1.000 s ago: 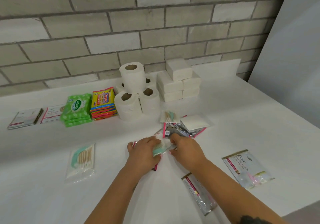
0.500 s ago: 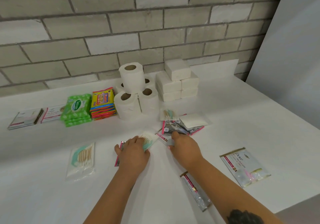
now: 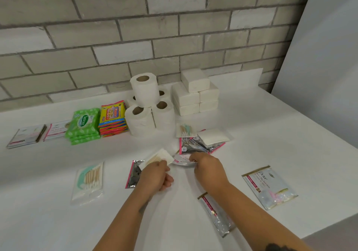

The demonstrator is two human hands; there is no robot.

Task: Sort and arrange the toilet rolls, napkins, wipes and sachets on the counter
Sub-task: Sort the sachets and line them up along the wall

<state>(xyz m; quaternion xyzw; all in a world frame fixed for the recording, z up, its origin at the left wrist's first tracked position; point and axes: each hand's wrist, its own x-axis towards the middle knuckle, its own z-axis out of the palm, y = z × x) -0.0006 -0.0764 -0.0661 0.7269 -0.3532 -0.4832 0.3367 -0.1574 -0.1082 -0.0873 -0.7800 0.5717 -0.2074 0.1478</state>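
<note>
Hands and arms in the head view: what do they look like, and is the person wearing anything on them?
Both are bare: no sleeves, gloves, watch or rings show on the left hand or the right hand. The left forearm carries a small dark tattoo mark on its inner side. The right forearm shows the top of a larger dark tattoo at the bottom edge of the picture, cut off by the frame.

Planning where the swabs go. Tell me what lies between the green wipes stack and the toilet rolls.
In the head view, the stack of colourful yellow-and-pink wipe packs lies between the green wipes stack and the toilet rolls, close beside both.
</note>
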